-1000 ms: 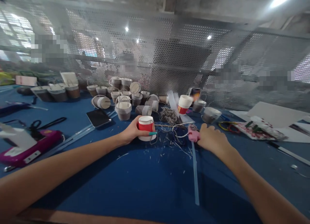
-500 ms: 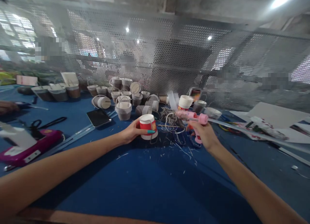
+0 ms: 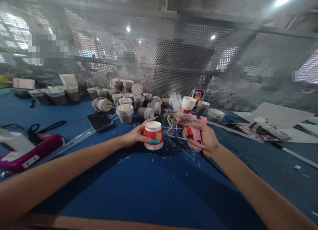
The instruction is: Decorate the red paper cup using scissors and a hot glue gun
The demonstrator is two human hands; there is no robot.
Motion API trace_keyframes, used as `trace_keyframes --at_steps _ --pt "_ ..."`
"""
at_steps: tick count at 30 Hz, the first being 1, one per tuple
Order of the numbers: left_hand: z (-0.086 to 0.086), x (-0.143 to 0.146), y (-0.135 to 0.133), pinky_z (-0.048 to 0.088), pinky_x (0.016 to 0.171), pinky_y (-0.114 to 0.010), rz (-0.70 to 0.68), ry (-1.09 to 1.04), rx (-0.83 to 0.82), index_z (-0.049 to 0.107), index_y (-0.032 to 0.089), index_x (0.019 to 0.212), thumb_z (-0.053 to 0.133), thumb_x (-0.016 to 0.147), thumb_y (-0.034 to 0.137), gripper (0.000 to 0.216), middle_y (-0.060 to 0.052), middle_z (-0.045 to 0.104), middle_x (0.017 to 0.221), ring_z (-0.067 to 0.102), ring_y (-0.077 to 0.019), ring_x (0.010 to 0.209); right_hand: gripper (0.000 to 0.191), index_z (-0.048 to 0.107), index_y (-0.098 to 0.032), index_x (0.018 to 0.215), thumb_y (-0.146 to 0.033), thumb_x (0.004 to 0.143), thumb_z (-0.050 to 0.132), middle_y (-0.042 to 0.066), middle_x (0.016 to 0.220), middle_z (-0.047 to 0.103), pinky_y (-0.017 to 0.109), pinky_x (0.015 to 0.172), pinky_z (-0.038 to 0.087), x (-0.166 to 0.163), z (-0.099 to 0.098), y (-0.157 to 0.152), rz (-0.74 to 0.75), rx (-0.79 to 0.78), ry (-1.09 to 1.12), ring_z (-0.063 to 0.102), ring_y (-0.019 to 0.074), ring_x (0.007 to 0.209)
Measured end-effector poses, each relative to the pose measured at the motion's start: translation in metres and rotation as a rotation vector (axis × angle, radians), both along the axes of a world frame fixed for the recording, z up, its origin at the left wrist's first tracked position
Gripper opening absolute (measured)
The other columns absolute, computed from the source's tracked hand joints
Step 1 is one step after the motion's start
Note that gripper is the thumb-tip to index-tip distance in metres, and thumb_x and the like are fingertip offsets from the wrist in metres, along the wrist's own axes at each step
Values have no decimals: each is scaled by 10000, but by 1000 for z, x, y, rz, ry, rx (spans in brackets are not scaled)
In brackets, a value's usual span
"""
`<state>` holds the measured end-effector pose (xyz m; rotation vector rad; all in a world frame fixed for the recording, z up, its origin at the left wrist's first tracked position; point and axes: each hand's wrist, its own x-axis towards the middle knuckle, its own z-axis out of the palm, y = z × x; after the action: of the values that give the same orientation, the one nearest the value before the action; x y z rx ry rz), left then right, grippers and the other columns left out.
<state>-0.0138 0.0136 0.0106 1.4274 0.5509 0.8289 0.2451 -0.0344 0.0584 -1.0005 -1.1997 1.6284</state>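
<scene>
An upside-down red-and-white paper cup [image 3: 150,134] stands on the blue table, a thin cord running down its side. My left hand [image 3: 136,136] grips it from the left, thumb along the front and a finger raised behind the rim. To the right, my right hand [image 3: 202,139] is wrapped around the handle of a pink hot glue gun [image 3: 196,132]. The gun's front end points left, above a tangle of grey fibre [image 3: 170,115], and is partly blurred. A clear glue stick [image 3: 223,125] sticks out of its back.
Several small covered cups with handles [image 3: 125,113] crowd the back. A stack of paper cups [image 3: 188,104] stands behind the glue gun. At left lie a phone [image 3: 99,121] and a magenta power strip [image 3: 47,145]; papers [image 3: 280,115] lie at right.
The glue gun has dropped slightly and turned in my right hand. My left hand has shifted slightly on the cup, one finger lifting. Another person's hand at far left has left the view.
</scene>
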Motion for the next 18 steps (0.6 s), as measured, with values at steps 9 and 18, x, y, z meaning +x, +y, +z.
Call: trace_keyframes --at_steps 9,18 --pt "7 24 -4 433 927 -399 -150 -45 -108 616 152 1118 808 546 161 603 -96 705 1006 650 -234 940 351 605 -131 574 -389 765 462 -16 387 476 171 256 195 -2 -3 3 60 -6 68 199 21 226" --pt "16 16 -8 485 842 -378 -79 -59 -151 628 161 1098 805 537 177 589 -86 716 962 668 -231 879 140 569 -165 749 -270 703 489 8 539 615 178 285 210 21 8 16 -345 -2 166 263 40 261"
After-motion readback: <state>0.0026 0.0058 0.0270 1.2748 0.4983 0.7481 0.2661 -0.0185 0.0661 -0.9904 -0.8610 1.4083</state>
